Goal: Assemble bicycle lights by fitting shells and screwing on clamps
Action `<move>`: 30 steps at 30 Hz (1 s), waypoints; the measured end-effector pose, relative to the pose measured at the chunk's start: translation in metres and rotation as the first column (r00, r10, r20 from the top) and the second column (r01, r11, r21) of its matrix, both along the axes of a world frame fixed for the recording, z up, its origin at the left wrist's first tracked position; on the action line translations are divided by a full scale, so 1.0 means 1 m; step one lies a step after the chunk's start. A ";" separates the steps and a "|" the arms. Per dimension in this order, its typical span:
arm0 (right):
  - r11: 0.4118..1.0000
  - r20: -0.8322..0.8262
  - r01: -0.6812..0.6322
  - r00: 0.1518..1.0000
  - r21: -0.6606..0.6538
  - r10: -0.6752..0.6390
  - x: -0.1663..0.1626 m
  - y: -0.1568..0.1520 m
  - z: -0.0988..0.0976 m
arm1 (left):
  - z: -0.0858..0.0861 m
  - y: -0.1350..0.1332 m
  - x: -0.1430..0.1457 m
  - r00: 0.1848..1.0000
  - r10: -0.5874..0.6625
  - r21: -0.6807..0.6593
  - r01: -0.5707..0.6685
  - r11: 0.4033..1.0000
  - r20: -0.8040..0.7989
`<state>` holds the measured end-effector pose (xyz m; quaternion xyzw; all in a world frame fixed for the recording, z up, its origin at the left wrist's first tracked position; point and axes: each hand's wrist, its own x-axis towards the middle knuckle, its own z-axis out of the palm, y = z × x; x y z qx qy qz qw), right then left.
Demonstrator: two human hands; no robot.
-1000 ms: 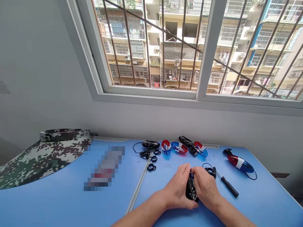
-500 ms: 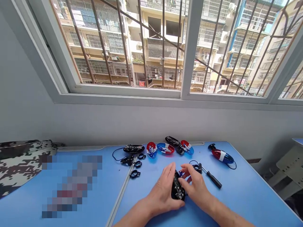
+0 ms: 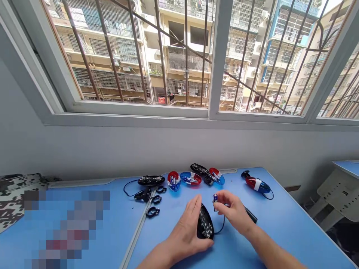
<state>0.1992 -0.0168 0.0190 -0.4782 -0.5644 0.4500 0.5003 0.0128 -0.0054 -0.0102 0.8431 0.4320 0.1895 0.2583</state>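
Head view, watching from my remote seat. Left hand (image 3: 187,228): fingers curved along the left side of a black oval shell (image 3: 206,224), thumb at its near end, gripping it between them. I read the shell's open face, printed and dotted with small parts, as turned toward the right hand (image 3: 234,212). Whether its lower edge rests on the counter (image 3: 297,231) I cannot tell.

Right hand: thumb and fingertips closed on a small blue-purple cylinder (image 3: 215,198), roughly upright, just right of the shell's far end and apart from it. Below those fingertips, a thin black cable (image 3: 223,225) curves out from the shell.

Just right of the right fingers I note a black handle (image 3: 251,215), partly hidden by the hand. Farther right and beyond: a red, white and blue unit (image 3: 257,185).

Beyond both hands, against the wall side: red-and-blue shells (image 3: 191,178) and a black oval piece (image 3: 199,169). Well left of the left fingers: three black rings (image 3: 153,212), a black clamp (image 3: 143,195), another black oval (image 3: 151,181) with its cord.
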 end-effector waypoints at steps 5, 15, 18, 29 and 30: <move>0.992 -0.129 0.099 0.986 -0.076 -0.108 0.031 0.012 0.015 | 0.001 -0.001 -0.001 0.999 0.010 -0.011 -0.011 1.000 -0.051; 0.980 -0.299 0.115 0.941 -0.160 -0.159 0.044 0.022 0.017 | -0.006 0.003 -0.003 1.000 0.014 0.055 -0.013 0.998 0.000; 0.982 -0.215 0.133 0.963 -0.134 -0.160 0.042 0.021 0.016 | -0.007 0.003 -0.003 1.000 0.001 0.056 -0.002 0.998 0.017; 0.960 0.218 0.279 0.937 0.012 -0.275 0.053 0.040 0.006 | -0.012 0.004 0.000 1.000 0.010 -0.031 -0.011 0.999 -0.025; 0.957 0.289 0.288 0.914 0.031 -0.285 0.052 0.046 0.007 | -0.009 0.003 0.000 0.999 -0.003 -0.047 0.001 0.999 -0.041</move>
